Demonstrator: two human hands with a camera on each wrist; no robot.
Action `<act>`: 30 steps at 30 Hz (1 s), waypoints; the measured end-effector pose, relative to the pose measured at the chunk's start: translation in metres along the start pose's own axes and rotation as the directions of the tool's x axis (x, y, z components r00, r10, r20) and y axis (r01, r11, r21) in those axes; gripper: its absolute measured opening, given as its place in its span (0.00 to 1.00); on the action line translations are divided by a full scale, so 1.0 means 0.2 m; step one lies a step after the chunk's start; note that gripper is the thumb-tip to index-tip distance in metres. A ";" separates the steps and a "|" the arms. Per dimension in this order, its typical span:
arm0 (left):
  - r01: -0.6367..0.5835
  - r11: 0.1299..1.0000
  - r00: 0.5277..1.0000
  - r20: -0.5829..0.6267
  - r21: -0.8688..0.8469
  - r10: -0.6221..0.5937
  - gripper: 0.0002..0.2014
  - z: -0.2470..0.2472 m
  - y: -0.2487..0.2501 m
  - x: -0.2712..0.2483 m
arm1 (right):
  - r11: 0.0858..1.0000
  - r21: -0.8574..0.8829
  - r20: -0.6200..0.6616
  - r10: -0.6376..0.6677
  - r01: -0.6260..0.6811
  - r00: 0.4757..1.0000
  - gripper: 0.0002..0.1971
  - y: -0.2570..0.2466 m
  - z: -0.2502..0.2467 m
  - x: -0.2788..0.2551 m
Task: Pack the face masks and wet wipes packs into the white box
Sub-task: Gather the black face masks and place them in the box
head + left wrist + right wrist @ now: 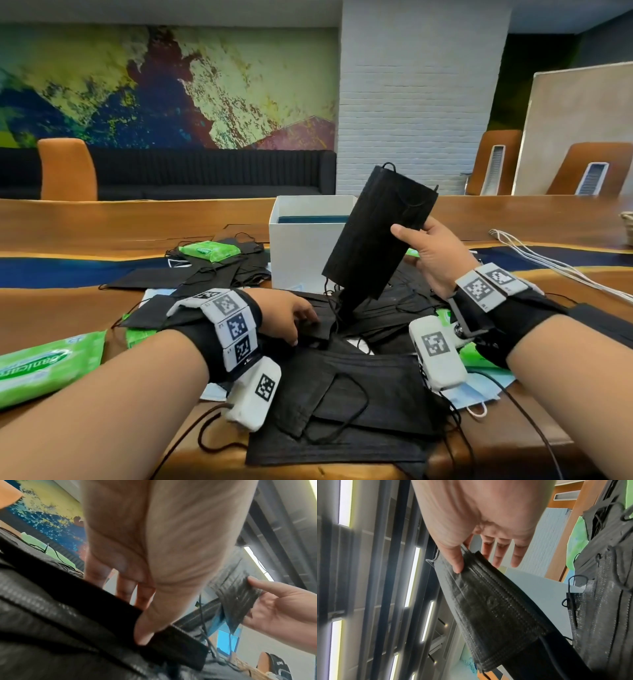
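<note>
My right hand (pixel 416 248) holds a stack of black face masks (pixel 378 233) up in the air in front of the white box (pixel 301 246), thumb on one face and fingers behind; the right wrist view shows the thumb (pixel 456 561) pressing the stack (pixel 496 608). My left hand (pixel 298 322) reaches down into the heap of black masks (pixel 342 394) on the table, thumb (pixel 145 631) and fingers pinching a mask's edge (pixel 171 642). Green wet wipes packs lie at the left front (pixel 48 366) and behind the heap (pixel 210 250).
The long wooden table (pixel 68 219) carries more black masks at mid left (pixel 191 274) and some light blue masks (pixel 479 394). White cords (pixel 548 260) run along the right side. Orange chairs (pixel 66 169) and a dark sofa stand behind the table.
</note>
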State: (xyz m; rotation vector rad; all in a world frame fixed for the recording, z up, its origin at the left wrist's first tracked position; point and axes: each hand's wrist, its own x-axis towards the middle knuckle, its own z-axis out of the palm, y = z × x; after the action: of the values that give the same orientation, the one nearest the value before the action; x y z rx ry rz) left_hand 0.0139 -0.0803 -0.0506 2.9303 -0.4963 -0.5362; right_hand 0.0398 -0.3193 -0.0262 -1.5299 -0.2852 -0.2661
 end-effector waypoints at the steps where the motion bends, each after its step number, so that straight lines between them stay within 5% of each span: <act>1: 0.001 1.000 1.000 -0.017 -0.005 -0.002 0.24 -0.01 0.00 0.00 | 1.000 0.000 0.004 -0.003 0.003 1.000 0.07 -0.01 0.00 0.00; 6: 0.008 1.000 0.984 -0.180 -0.030 -0.014 0.12 -0.07 -0.05 0.00 | 0.997 0.061 0.045 -0.049 0.046 0.998 0.08 -0.05 0.00 -0.02; 10: -0.076 0.930 0.935 -0.350 -0.360 -0.059 0.09 -0.10 -0.09 0.02 | 0.992 0.101 0.048 -0.079 0.074 0.996 0.08 -0.07 0.01 -0.03; 15: -0.347 0.579 0.827 -0.532 -0.738 -0.181 0.11 -0.15 -0.09 0.02 | 0.967 0.234 0.112 -0.131 0.102 0.985 0.10 -0.16 0.03 -0.06; 20: -0.527 0.340 0.711 -0.624 -0.779 -0.324 0.22 -0.20 -0.14 0.00 | 0.926 0.347 0.030 -0.171 0.150 0.985 0.10 -0.26 0.00 -0.06; 23: -0.538 0.356 0.670 -0.644 -0.764 -0.371 0.27 -0.19 -0.17 -0.01 | 0.922 0.347 0.013 -0.185 0.170 0.983 0.08 -0.29 0.00 -0.07; 30: -0.594 0.353 0.686 -0.684 -0.723 -0.246 0.21 -0.21 0.00 -0.03 | 0.945 0.322 0.181 -0.113 0.050 0.977 0.02 -0.22 0.11 -0.09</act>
State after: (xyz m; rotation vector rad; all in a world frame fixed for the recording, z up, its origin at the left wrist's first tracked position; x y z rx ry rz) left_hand 0.0239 -0.0750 -0.0105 1.6277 -0.2569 0.3438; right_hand 0.0069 -0.2993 0.0101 -1.2280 -0.5250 -0.1258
